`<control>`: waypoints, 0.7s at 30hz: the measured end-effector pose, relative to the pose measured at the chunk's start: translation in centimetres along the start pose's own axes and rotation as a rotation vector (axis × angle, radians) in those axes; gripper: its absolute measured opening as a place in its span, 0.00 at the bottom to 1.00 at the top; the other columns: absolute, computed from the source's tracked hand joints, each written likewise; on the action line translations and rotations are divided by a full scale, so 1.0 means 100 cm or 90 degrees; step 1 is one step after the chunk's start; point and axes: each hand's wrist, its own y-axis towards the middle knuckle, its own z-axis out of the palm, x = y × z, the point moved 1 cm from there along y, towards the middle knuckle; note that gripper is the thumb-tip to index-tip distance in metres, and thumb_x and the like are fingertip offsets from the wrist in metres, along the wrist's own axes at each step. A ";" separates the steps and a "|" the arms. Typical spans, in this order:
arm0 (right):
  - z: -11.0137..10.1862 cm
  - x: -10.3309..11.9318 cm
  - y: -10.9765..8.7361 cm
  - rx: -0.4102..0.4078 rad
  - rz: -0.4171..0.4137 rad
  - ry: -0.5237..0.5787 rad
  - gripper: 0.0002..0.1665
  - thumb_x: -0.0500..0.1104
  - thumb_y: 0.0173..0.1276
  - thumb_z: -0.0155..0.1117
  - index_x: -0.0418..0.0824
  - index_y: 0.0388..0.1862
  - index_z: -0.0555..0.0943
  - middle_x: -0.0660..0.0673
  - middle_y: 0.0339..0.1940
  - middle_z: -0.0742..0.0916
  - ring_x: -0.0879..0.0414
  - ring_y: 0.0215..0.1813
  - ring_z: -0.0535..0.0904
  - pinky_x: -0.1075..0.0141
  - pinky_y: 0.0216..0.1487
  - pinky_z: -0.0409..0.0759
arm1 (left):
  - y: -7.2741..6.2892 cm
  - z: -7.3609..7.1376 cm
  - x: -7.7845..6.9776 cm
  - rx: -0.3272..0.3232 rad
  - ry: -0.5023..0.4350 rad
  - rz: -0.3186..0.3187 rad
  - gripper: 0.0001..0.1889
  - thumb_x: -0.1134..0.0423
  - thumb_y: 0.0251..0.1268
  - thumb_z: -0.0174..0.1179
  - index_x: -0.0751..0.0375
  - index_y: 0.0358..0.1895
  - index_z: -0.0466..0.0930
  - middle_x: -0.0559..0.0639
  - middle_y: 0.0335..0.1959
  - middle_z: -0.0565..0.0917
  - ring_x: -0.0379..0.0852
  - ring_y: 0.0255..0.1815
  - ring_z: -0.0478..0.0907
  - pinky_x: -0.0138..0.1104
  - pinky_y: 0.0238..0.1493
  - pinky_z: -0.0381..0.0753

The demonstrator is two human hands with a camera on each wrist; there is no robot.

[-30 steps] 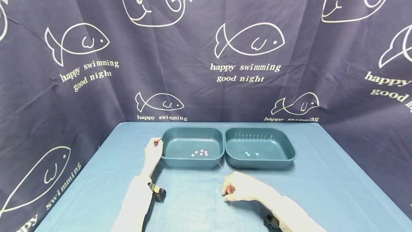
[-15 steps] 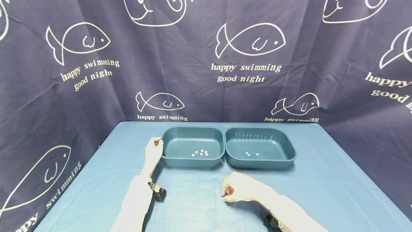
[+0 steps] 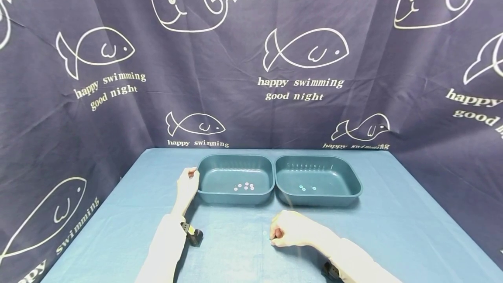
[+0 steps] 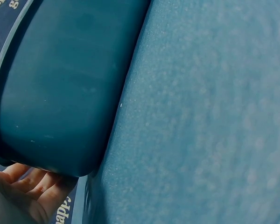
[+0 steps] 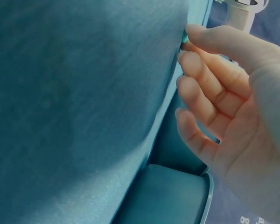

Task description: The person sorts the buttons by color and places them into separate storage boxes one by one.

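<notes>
We are resting our left hand (image 3: 187,185) against the outer left wall of the left tub (image 3: 235,179), fingers loosely curled and holding nothing. Our right hand (image 3: 288,229) is lying on the blue worktop (image 3: 393,235) in front of the two tubs, thumb and forefinger pinching a tiny button (image 5: 184,36) against the cloth. More small buttons (image 3: 244,186) are lying inside the left tub, and a few in the right tub (image 3: 317,181).

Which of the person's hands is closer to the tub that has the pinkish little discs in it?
Left. The left hand rests against the outer left end of the teal plastic tub with pinkish discs; the right hand is on the blue tablecloth, in front of the tubs.
</notes>
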 end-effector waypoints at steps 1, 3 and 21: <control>0.000 0.000 0.000 0.000 0.002 0.000 0.02 0.44 0.50 0.69 0.50 0.22 0.83 0.61 0.20 0.80 0.77 0.24 0.68 0.86 0.28 0.66 | 0.000 0.000 0.000 0.000 0.000 0.000 0.14 0.68 0.65 0.48 0.72 0.50 0.74 0.70 0.49 0.79 0.64 0.52 0.76 0.51 0.57 0.73; 0.000 0.001 0.000 -0.001 0.003 0.001 0.02 0.44 0.50 0.69 0.50 0.22 0.83 0.61 0.20 0.79 0.77 0.24 0.68 0.86 0.28 0.66 | 0.000 0.000 -0.001 -0.002 -0.001 0.003 0.14 0.68 0.65 0.48 0.73 0.50 0.74 0.70 0.49 0.79 0.64 0.52 0.76 0.51 0.57 0.73; -0.001 -0.010 -0.003 -0.076 -0.030 0.084 0.02 0.43 0.54 0.65 0.47 0.25 0.82 0.57 0.20 0.80 0.73 0.26 0.72 0.84 0.31 0.70 | 0.000 0.001 0.000 -0.008 -0.003 0.007 0.14 0.68 0.65 0.49 0.73 0.50 0.74 0.70 0.49 0.79 0.64 0.52 0.76 0.51 0.57 0.73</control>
